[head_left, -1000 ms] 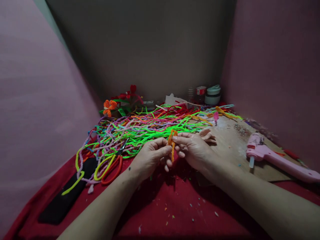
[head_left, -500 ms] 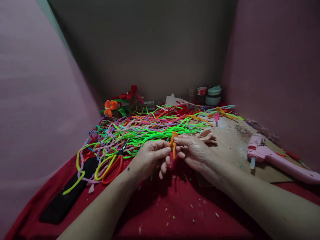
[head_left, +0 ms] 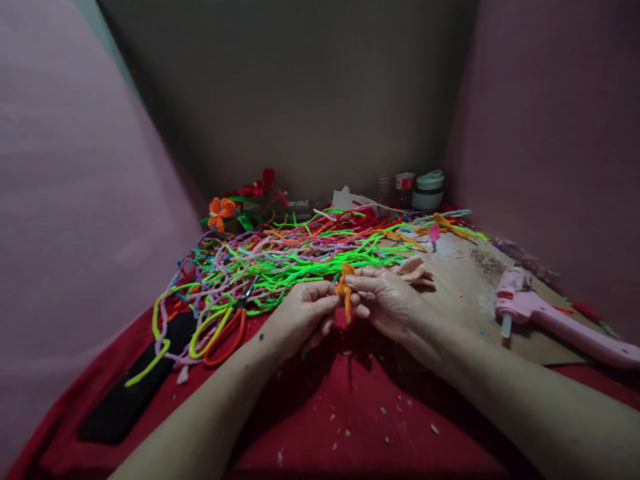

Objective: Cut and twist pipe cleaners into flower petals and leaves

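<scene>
An orange pipe cleaner (head_left: 347, 311), bent into a small folded shape with a tail hanging down, is pinched between both hands over the red cloth. My left hand (head_left: 313, 312) is closed, thumb and index finger gripping its left side. My right hand (head_left: 383, 297) is closed too, with thumb and fingertips on its upper part. Just beyond the hands lies a heap of pipe cleaners (head_left: 300, 268) in green, pink, purple and other colours. Scissors (head_left: 227, 333) with yellow and red handles rest left of my left hand.
A pink glue gun (head_left: 545, 320) lies on a brown board (head_left: 453, 307) at the right. Pale petal-like pieces (head_left: 414, 272) sit beyond my right hand. An orange flower (head_left: 220, 213), a lidded container (head_left: 429, 191) and a black object (head_left: 137, 380) stand or lie around the heap.
The fingers of my left hand have curled further in below the orange pipe cleaner. The pipe cleaner has turned slightly between the fingertips.
</scene>
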`<state>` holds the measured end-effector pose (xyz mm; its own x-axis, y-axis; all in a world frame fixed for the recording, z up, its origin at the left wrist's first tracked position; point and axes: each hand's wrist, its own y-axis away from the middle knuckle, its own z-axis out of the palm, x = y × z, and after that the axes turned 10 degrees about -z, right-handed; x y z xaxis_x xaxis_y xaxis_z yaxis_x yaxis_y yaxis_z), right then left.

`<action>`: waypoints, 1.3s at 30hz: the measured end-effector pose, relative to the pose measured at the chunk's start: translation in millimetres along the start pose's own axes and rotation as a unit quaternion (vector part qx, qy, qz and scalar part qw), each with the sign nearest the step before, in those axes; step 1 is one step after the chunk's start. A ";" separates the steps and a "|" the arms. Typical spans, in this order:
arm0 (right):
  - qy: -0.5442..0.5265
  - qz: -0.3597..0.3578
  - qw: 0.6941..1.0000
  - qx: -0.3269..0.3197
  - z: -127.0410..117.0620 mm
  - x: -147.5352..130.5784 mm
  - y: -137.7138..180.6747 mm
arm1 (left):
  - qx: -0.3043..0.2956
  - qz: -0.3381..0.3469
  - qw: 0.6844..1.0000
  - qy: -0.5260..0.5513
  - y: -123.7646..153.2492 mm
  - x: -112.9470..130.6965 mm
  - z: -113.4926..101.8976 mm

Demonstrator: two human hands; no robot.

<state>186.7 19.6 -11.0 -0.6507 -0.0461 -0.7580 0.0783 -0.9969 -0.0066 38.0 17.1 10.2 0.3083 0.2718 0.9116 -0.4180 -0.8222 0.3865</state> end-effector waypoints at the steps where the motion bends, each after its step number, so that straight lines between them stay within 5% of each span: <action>1: 0.001 -0.002 1.000 0.006 -0.5 -0.3 -0.7 | -0.010 -0.001 1.000 0.001 0.5 0.7 -1.3; 13: 0.053 -0.031 0.998 -0.021 -1.1 1.1 0.3 | -0.125 0.054 0.991 0.011 -2.3 3.7 -16.3; 23: 0.049 -0.053 0.996 -0.056 -4.7 4.9 -2.5 | -0.072 0.033 0.996 0.028 -4.4 0.6 -10.5; 39: 0.177 -0.077 0.981 -0.016 -3.0 -9.2 -0.4 | -0.090 0.008 0.996 0.006 0.9 4.3 -19.4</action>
<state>195.0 20.6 -5.9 -0.3545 0.1349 -0.9253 0.0271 -0.9876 -0.1544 22.4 27.2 17.2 0.2901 0.2670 0.9190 -0.5690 -0.7240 0.3900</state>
